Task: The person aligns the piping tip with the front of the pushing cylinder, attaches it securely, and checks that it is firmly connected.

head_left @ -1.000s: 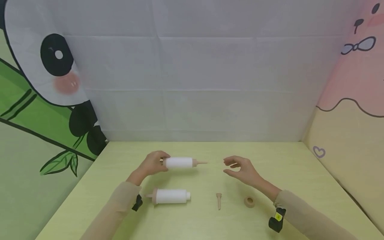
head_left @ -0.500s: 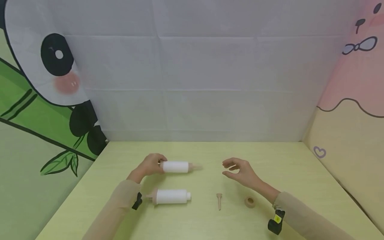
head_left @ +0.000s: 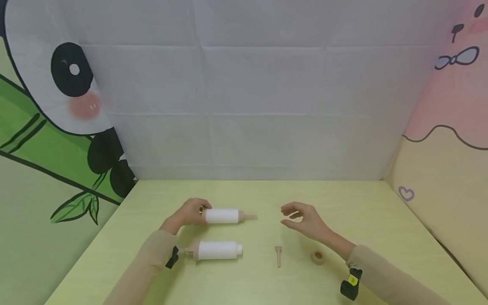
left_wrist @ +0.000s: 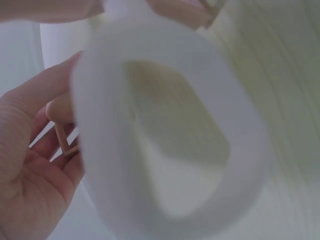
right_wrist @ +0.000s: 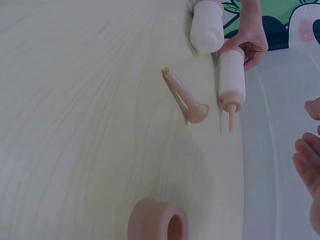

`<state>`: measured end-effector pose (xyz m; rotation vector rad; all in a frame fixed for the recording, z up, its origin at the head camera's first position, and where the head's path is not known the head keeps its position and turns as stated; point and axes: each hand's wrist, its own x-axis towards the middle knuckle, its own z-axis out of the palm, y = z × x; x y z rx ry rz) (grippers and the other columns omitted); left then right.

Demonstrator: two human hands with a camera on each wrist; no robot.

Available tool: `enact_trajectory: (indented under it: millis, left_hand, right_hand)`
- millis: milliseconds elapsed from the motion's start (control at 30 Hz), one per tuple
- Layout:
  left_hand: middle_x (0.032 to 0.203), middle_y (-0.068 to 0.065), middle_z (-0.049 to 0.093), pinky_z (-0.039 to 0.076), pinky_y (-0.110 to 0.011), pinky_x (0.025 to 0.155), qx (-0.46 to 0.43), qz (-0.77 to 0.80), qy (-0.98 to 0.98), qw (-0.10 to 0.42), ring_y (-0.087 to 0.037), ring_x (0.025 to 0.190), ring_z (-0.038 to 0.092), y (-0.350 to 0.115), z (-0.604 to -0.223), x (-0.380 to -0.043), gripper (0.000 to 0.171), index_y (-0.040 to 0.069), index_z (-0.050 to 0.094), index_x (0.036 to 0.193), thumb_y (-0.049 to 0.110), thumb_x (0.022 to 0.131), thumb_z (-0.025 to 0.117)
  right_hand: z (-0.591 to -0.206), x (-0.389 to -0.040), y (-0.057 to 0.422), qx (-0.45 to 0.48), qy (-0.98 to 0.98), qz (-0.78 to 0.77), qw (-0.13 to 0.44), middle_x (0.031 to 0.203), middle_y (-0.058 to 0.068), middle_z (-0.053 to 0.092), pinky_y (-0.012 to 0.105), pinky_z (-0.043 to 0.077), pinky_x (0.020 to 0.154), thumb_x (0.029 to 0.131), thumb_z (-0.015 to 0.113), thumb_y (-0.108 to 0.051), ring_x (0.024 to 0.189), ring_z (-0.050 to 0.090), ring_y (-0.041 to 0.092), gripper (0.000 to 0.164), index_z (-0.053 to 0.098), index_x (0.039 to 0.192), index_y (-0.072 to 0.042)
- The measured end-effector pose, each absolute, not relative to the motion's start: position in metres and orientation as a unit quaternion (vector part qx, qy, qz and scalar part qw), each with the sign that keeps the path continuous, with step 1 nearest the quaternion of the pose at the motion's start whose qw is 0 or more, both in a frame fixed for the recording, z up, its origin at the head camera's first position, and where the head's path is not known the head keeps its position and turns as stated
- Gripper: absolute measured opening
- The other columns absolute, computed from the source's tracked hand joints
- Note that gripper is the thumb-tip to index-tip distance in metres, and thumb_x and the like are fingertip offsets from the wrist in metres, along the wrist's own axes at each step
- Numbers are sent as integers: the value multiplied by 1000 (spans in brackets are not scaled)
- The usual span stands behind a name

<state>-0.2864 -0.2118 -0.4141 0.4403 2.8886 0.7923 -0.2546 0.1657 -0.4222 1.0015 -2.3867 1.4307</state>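
My left hand (head_left: 190,212) grips the beige end of a syringe-like tube (head_left: 223,216) with a white barrel and a thin beige nozzle that points right. A beige handle (left_wrist: 61,110) shows by that palm in the left wrist view. Whether the tube touches the table cannot be told. Nearer me lies a second white syringe-like tube (head_left: 218,250), its narrow white neck facing right. My right hand (head_left: 305,218) hovers right of the nozzle, fingers loosely curved, holding nothing. Below it lie a loose beige nozzle (head_left: 278,256) with a flared end and a beige ring (head_left: 317,257).
Everything lies on a pale yellow table (head_left: 244,284). A white cloth wall (head_left: 259,106) rises along its back edge, with printed side panels left and right. A blurred white loop (left_wrist: 245,140) blocks much of the left wrist view.
My left hand has brought the held tube down and slightly left, nearer the table. The right hand has shifted slightly left and towards me, still with nothing in it.
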Motion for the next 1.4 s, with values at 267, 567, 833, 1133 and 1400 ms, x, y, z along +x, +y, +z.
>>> enact_trajectory:
  millis: [267, 567, 833, 1133, 1400]
  left_hand:
    - [97, -8, 63, 50, -31, 68, 140, 266, 952, 60, -18, 83, 56, -214, -418, -285, 43, 3, 65, 100, 3, 60, 82]
    - [102, -10, 63, 50, -33, 71, 149, 265, 951, 50, -21, 88, 58, -213, -418, -285, 49, 1, 64, 104, 3, 59, 82]
    - [114, -16, 59, 49, -40, 80, 148, 262, 952, 51, -32, 101, 56, -214, -417, -282, 55, 0, 60, 113, 6, 62, 80]
    - [123, -19, 53, 44, -48, 87, 145, 270, 951, 42, -38, 112, 48, -207, -403, -277, 54, 3, 57, 120, 13, 71, 77]
    - [122, -18, 54, 45, -46, 88, 178, 298, 938, 15, -37, 113, 48, -189, -395, -272, 49, 1, 55, 122, 9, 77, 72]
  right_hand:
    - [-399, -237, 158, 342, -802, 485, 70, 95, 13, 64, 44, 51, 74, 77, 69, 1, 88, 60, 32, 28, 61, 103, 2]
    - [-387, -229, 153, 356, -801, 477, 65, 95, 14, 64, 44, 51, 74, 76, 68, 4, 88, 59, 34, 26, 61, 101, 3]
    - [-400, -236, 156, 347, -806, 476, 66, 97, 12, 63, 44, 51, 74, 77, 68, 2, 89, 59, 30, 28, 60, 103, 1]
    - [-421, -247, 164, 347, -806, 476, 59, 100, 3, 63, 36, 52, 76, 80, 70, -16, 91, 59, 19, 29, 61, 107, -9]
    - [-424, -247, 171, 350, -808, 471, 51, 101, 4, 63, 38, 52, 76, 81, 69, -19, 91, 59, 23, 32, 60, 109, -7]
